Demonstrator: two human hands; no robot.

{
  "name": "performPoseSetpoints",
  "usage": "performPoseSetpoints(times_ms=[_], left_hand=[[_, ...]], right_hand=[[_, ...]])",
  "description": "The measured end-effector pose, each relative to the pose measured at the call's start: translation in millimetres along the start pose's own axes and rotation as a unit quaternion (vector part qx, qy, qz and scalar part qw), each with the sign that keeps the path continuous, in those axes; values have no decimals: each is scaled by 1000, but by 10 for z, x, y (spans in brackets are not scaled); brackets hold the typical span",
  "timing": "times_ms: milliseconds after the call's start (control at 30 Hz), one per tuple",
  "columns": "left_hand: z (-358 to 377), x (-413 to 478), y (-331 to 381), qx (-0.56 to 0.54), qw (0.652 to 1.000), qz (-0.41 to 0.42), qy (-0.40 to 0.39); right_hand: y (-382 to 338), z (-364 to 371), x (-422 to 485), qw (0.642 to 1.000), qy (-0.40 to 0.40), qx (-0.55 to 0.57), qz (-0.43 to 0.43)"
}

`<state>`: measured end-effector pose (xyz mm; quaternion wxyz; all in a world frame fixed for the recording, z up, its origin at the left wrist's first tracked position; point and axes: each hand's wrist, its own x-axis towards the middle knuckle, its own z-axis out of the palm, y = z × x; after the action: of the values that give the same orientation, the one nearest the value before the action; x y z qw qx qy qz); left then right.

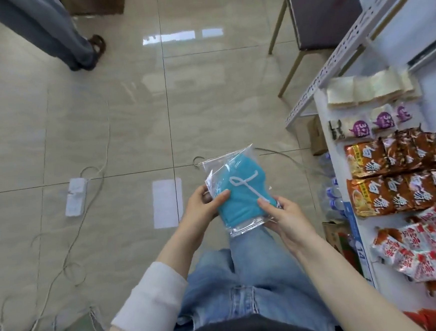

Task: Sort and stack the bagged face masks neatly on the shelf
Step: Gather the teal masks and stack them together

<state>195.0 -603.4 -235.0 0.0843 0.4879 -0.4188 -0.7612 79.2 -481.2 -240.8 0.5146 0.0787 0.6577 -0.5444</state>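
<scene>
Bagged blue face mask (pixel 240 195) held left of shelf (pixel 324 120) | left hand (pixel 202 205) pinches bag edge farthest from shelf | right hand (pixel 283 217) pinches shelf-side corner | mask count unclear, possibly several

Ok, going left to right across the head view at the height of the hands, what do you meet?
Power strip → white floor patch → left hand → bagged mask → right hand → bottles → orange snack packs.
</scene>
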Motion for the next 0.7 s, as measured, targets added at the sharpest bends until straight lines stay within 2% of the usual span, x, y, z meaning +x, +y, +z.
performPoseSetpoints(times_ms=[200, 367, 533, 700], left_hand=[[387, 676, 862, 18, 998, 62, 13], [912, 1169, 1619, 29, 990, 139, 1], [1541, 1476, 2347, 49, 977, 195, -69], [2221, 1575, 2951, 59, 950, 243, -185]], right_hand=[[-1017, 46, 551, 998, -16, -2, -63], [-1943, -64, 879, 991, 8, 14, -136], [-2753, -308, 960, 976, 65, 39, -204], [-3392, -641, 695, 953, 138, 50, -267]])
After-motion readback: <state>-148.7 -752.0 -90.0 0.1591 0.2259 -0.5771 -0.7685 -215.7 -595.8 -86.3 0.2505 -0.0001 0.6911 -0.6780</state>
